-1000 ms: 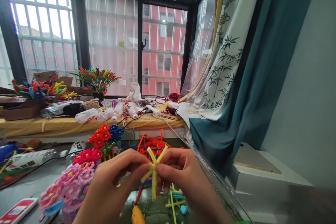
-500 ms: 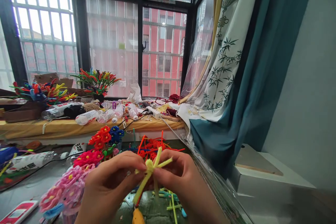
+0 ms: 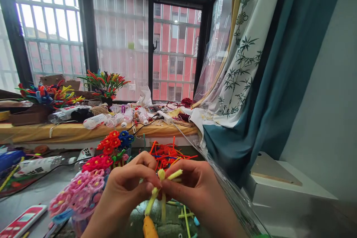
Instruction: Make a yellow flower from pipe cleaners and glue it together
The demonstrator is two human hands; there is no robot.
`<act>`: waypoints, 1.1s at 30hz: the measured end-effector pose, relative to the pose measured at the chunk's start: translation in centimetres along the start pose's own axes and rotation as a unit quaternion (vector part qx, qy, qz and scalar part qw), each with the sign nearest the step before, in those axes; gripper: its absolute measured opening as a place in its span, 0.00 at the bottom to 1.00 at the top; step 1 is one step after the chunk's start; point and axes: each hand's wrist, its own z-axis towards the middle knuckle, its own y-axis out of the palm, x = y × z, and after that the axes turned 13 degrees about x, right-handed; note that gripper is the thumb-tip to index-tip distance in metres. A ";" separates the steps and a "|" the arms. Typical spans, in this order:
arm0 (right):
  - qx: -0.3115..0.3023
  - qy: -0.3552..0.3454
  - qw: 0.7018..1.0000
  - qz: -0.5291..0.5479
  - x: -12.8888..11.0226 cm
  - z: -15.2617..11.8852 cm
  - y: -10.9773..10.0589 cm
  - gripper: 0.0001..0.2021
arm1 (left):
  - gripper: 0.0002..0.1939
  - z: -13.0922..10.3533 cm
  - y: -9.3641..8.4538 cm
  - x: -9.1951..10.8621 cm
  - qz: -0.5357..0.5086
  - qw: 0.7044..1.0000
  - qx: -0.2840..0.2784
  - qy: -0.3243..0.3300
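Observation:
Light yellow pipe cleaners (image 3: 175, 174) are pinched at their crossing between the fingertips of both hands, with ends sticking out several ways. My left hand (image 3: 131, 187) closes thumb and forefinger on them from the left. From the right, my right hand (image 3: 192, 186) grips the same bundle with thumb and fingers. The exact crossing is partly hidden by the fingertips. Just below, a yellow-orange tapered object (image 3: 150, 227) lies under a hanging strip; its kind I cannot make out. Loose yellow-green pipe cleaners (image 3: 186, 217) rest on the dark green surface beneath.
Pink pipe-cleaner flowers (image 3: 80, 193) stand at the left, with red flowers (image 3: 110, 141) behind. Red pipe cleaners (image 3: 170, 154) lie beyond my hands. A red-and-white device (image 3: 26, 221) is at lower left. Bottles (image 3: 96, 121) crowd the window ledge; a white box (image 3: 290, 197) stands right.
Both hands have shifted slightly, and the fingers press closer on the crossing. The yellow strips have turned: the upright one now shows only a short tip. The view has moved a little.

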 end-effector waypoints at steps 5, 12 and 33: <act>0.015 0.008 1.000 -0.017 -0.4 -0.1 0.1 0.12 | 0.14 0.1 -0.8 0.6 0.135 0.985 -0.060 0.090; 0.020 0.055 0.996 -0.067 -1.8 -0.1 0.5 0.12 | 0.06 -0.2 -1.4 1.8 0.350 0.892 -0.056 0.282; 0.064 -0.047 0.995 -0.065 -0.2 -0.1 0.1 0.11 | 0.11 0.0 -0.9 2.2 0.319 0.940 -0.037 0.114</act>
